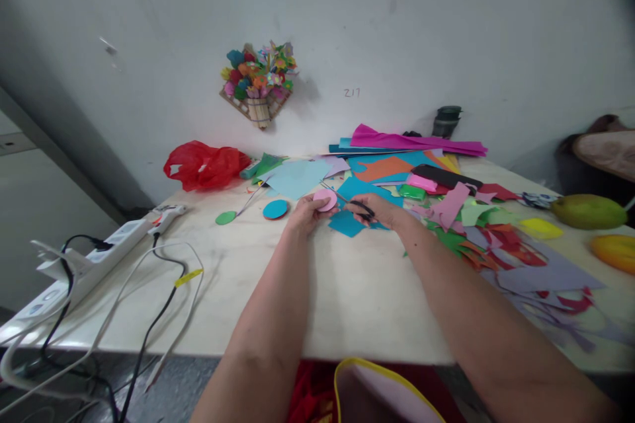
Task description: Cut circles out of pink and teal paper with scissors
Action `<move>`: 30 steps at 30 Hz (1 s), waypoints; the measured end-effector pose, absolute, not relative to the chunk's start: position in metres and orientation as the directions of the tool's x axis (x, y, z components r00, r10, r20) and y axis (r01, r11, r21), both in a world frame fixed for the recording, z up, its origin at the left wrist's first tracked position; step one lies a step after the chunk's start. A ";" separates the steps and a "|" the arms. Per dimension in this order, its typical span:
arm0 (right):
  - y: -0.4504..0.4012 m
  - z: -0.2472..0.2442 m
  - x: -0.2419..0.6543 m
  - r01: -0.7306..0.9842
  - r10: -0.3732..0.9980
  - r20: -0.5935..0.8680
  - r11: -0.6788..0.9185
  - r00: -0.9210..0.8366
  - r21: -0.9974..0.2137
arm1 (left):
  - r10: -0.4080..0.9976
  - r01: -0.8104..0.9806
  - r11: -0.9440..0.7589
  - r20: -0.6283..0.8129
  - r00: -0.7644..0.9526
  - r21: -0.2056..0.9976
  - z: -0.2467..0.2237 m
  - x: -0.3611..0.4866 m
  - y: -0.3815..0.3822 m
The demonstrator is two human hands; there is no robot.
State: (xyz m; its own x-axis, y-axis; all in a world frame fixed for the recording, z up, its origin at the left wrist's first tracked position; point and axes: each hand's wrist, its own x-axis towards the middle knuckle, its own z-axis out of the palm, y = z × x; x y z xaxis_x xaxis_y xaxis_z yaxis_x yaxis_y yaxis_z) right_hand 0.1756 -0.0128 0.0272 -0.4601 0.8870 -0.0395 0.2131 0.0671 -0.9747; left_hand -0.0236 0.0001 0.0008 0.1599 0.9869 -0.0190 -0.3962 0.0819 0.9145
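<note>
A round pink paper piece (325, 199) is pinched between the fingers of my left hand (306, 213), above the middle of the table. My right hand (373, 209) is closed round the black handles of a pair of scissors (362, 207), whose blades point left toward the pink circle. Blue paper pieces (347, 223) lie beneath and beside my right hand. To the left of my left hand rest a blue circle (275, 209) with an orange edge under it and a green circle (226, 217).
A white power strip (112, 248) and loose cables lie on the left of the table (238, 297). A red plastic bag (204, 165) sits at the back left. Paper scraps (540, 274), a black phone (446, 176) and a green fruit (589, 211) are at right.
</note>
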 end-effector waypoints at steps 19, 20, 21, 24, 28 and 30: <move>-0.007 0.022 0.173 0.221 0.898 -0.042 0.063 -0.437 -0.973 | 0.984 -0.405 0.066 0.008 0.179 0.912 0.001 -0.024 0.000; -0.007 0.022 0.173 0.225 0.899 -0.040 0.066 -0.437 -0.972 | 0.985 -0.410 0.069 0.004 0.173 0.910 0.002 -0.023 -0.001; -0.007 0.022 0.173 0.225 0.898 -0.033 0.074 -0.438 -0.972 | 0.986 -0.414 0.070 0.000 0.167 0.908 0.002 -0.023 -0.001; -0.006 0.021 0.173 0.216 0.895 -0.016 0.090 -0.445 -0.972 | 0.988 -0.421 0.071 -0.005 0.156 0.904 0.003 -0.023 -0.002; -0.007 0.021 0.173 0.201 0.892 -0.006 0.096 -0.451 -0.975 | 0.988 -0.418 0.070 -0.006 0.154 0.906 0.002 -0.024 0.000; -0.007 0.021 0.174 0.207 0.892 -0.010 0.095 -0.453 -0.974 | 0.988 -0.419 0.073 -0.008 0.154 0.905 0.001 -0.024 0.000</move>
